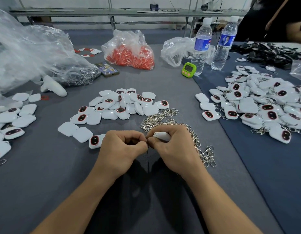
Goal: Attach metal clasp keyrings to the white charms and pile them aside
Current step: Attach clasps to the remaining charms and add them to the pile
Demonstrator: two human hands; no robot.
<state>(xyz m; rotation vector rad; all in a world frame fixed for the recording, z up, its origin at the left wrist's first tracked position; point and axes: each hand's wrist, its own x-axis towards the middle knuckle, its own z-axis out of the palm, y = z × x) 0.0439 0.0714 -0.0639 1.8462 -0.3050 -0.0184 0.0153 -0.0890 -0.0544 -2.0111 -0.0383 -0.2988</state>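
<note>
My right hand [173, 146] grips a white charm [161, 136] in its curled fingers. My left hand [124, 147] pinches a metal clasp keyring [147, 146] right at the charm's edge, between both thumbs. Behind my hands lies a heap of loose silver clasp keyrings [165, 118]. A spread of loose white charms [122, 105] with dark red-rimmed faces covers the middle of the grey table. At the right sits a large pile of charms with keyrings on them [264, 105].
More charms [12, 122] lie at the left edge. Clear plastic bags [33, 54], a bag of red parts [129, 53], a phone [107, 69], a green timer [189, 70] and two water bottles [201, 46] stand at the back. A person in black sits far right.
</note>
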